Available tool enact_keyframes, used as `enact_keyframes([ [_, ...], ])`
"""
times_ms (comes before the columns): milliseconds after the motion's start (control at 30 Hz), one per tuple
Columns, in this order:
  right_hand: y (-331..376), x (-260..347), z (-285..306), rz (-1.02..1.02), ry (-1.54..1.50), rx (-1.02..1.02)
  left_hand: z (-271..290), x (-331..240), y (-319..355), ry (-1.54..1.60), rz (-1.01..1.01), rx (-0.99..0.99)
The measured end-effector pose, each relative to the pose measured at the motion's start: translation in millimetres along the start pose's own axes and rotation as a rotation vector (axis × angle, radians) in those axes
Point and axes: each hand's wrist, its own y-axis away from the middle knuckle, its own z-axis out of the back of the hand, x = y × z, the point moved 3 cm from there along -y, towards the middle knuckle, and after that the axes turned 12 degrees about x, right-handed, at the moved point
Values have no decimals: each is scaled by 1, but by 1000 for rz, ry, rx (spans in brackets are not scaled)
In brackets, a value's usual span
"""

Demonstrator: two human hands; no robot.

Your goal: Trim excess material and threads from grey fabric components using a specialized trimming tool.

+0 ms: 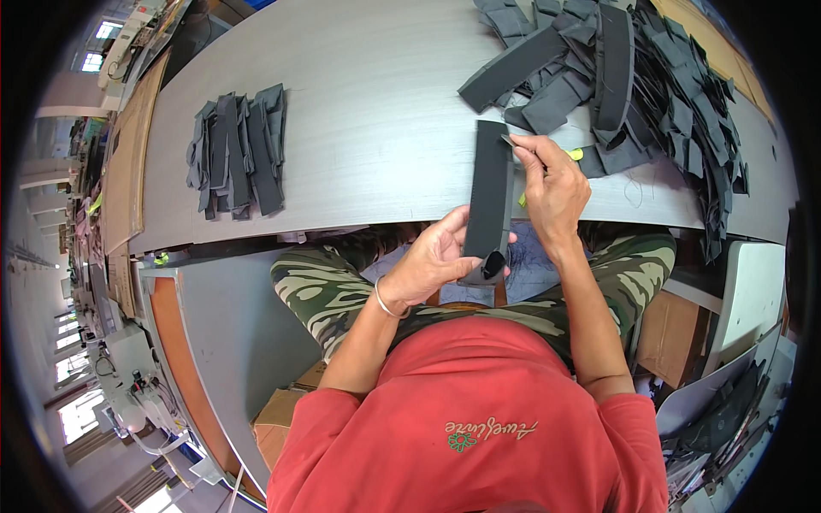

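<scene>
Right now the person sits at the edge of a long grey table (pixel 376 111), holding a long dark grey fabric strip (pixel 490 192) upright in front of them. The left hand (pixel 432 261) is clenched around the strip's lower end, thumb on the near face and fingers wrapped behind, just above the lap. A thin silver bangle (pixel 384 301) sits on that wrist.

The right hand (pixel 554 192) is up by the strip's top right corner, closed on a small tool with a yellow-green handle (pixel 571 156); its tip meets the corner of the strip, though the tool's exact kind is too small to tell. The strip stands over the table's near edge, its upper half against the tabletop and its lower half over the camouflage trousers (pixel 329 295).

On the table to the person's right, a big loose pile of dark grey strips (pixel 633 85) spreads out and spills over the near edge, just beside the right hand. Well apart on the left lies a smaller stack of the same strips (pixel 238 152), laid side by side. The person wears a red shirt (pixel 470 419). Brown cardboard boxes (pixel 671 333) sit under the table near the right leg.
</scene>
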Motion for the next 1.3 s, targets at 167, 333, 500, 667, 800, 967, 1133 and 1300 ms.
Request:
enact_keyframes([
  [167,5,-7,3,-211,-300,258,15,13,6,-90,2,-274],
  [333,9,-1,-4,-105,-114,353,13,13,7,-47,4,-301],
  [500,4,2,-17,-72,-27,299,15,19,8,-68,34,-293],
  [667,-2,3,-25,18,46,235,17,23,11,-41,15,-288],
  [800,-2,1,-26,35,49,235,18,22,11,-20,34,-299],
  [967,-6,2,-24,-18,26,315,17,23,12,49,30,-288],
  [1133,-7,-3,-20,-122,-100,262,6,19,12,69,-45,-186],
  [1300,9,5,2,-50,-316,358,14,14,17,21,-40,-310],
])
